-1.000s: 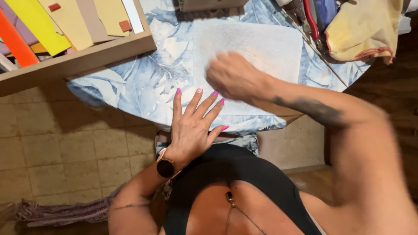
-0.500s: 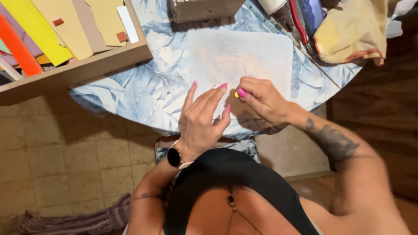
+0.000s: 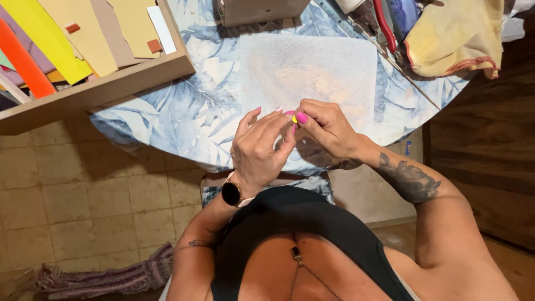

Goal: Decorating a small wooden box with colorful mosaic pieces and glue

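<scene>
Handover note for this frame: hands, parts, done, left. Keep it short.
Left hand: raised over the table edge, fingertips pinching a small yellow piece.
Right hand: fingertips meet the left hand's at the same piece.
Pale translucent work sheet lies flat on the blue leaf-print tablecloth, nothing on it.
Done: piece picked up.
Left: piece not yet set down.

A tiny yellow thing point(image 3: 294, 119) sits pinched between the left hand point(image 3: 261, 146) and right hand point(image 3: 326, 129), too small to tell. Far above the right hand, the brown box point(image 3: 262, 11) is cut off.
</scene>
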